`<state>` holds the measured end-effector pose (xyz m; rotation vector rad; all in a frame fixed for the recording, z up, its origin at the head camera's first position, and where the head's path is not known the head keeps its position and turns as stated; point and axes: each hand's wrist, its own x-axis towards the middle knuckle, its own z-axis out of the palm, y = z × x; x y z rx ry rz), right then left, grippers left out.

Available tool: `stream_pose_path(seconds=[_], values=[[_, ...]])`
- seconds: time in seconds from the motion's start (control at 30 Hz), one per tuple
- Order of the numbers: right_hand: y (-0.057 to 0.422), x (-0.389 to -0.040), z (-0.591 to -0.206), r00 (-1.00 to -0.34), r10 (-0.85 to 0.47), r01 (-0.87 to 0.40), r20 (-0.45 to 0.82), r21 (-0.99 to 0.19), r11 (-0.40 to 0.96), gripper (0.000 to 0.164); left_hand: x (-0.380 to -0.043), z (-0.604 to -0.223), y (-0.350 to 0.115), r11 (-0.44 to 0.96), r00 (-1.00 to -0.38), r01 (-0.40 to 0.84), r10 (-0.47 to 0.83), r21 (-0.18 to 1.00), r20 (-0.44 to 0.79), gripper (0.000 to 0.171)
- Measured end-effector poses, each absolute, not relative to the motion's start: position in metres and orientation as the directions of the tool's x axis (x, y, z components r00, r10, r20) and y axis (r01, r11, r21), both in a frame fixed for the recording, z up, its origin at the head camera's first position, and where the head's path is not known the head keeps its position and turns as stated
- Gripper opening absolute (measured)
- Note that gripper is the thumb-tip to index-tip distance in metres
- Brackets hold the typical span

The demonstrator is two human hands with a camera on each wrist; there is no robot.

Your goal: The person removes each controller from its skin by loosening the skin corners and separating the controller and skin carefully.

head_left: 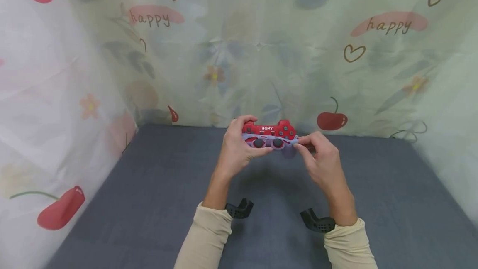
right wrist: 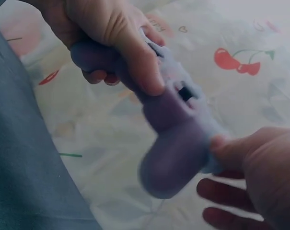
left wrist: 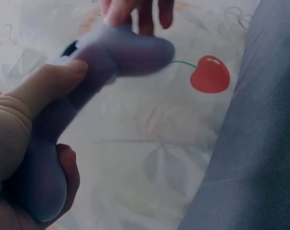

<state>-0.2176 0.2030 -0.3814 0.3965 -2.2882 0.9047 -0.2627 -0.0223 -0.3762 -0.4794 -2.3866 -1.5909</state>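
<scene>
A red Sony game controller is held up above the table. Round its lower part sits a translucent purple silicone cover, while the red upper face with its buttons shows bare in the head view. My left hand grips the controller's left end through the cover, thumb across the underside beside the thumbsticks. At the right end, my right hand pinches the cover's edge between thumb and index finger. In the right wrist view the cover's handle hangs below that pinch, and the other fingers are spread apart.
A dark grey cloth covers the table. Patterned curtains with cherries and the word happy rise at the back and both sides. A black wrist mount juts inward from the left forearm, and another from the right.
</scene>
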Motion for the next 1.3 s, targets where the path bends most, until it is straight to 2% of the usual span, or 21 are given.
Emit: stream_pose_path(seconds=[0.13, 0.23, 0.4, 0.53, 0.67, 0.9, 1.1, 1.3], values=[[0.204, -0.215, -0.38, -0.808, -0.021, -0.405, 0.588, -0.53, 0.745, 0.029, -0.259, -0.373, -0.021, 0.433, -0.907, 0.418, 0.148, 0.799, 0.394, 0.074], [0.204, -0.213, -0.376, -0.797, -0.01, -0.407, 0.604, -0.525, 0.748, 0.033, -0.257, -0.373, -0.02, 0.446, -0.9, 0.43, 0.15, 0.785, 0.408, 0.073], [0.2, -0.21, -0.373, -0.731, -0.034, -0.48, 0.682, -0.478, 0.735, 0.023, -0.256, -0.374, -0.018, 0.471, -0.896, 0.438, 0.155, 0.766, 0.417, 0.073], [0.195, -0.21, -0.373, -0.705, -0.11, -0.548, 0.701, -0.44, 0.712, 0.025, -0.257, -0.377, -0.016, 0.481, -0.888, 0.454, 0.176, 0.75, 0.424, 0.075], [0.191, -0.212, -0.374, -0.721, -0.113, -0.528, 0.684, -0.436, 0.729, 0.028, -0.259, -0.379, -0.014, 0.479, -0.883, 0.464, 0.19, 0.745, 0.428, 0.075], [0.189, -0.212, -0.379, -0.747, -0.086, -0.482, 0.659, -0.448, 0.753, 0.02, -0.26, -0.382, -0.014, 0.474, -0.881, 0.471, 0.213, 0.744, 0.422, 0.076], [0.19, -0.213, -0.381, -0.774, -0.115, -0.454, 0.623, -0.418, 0.787, 0.012, -0.262, -0.384, -0.015, 0.473, -0.879, 0.476, 0.252, 0.741, 0.404, 0.078], [0.191, -0.21, -0.376, -0.77, -0.143, -0.49, 0.622, -0.432, 0.757, 0.011, -0.262, -0.385, -0.014, 0.465, -0.896, 0.443, 0.272, 0.767, 0.352, 0.078]])
